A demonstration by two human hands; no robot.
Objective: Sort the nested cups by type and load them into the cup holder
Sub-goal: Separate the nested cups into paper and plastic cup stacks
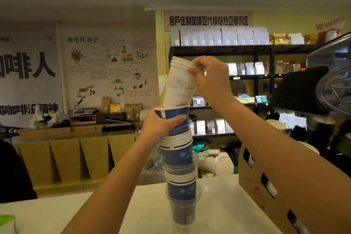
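A tall mixed stack of nested cups [180, 167] stands on the white counter [218, 205], with blue paper cups, white rims and clear plastic cups interleaved. My left hand [161, 125] grips the top blue cup [174, 114] of the stack. My right hand [209, 80] holds several nested white paper cups [179, 85] by their rims, tilted left, their bottom still inside the blue cup. The brown cardboard cup holder [269, 175] lies at the right, cup rims showing through its slots.
A black espresso machine [322, 81] stands at the far right. Behind the counter are shelves of coffee bags [228, 38], sacks on the floor and a back bench with a scale. A dark-clothed person [13, 173] is at the left edge.
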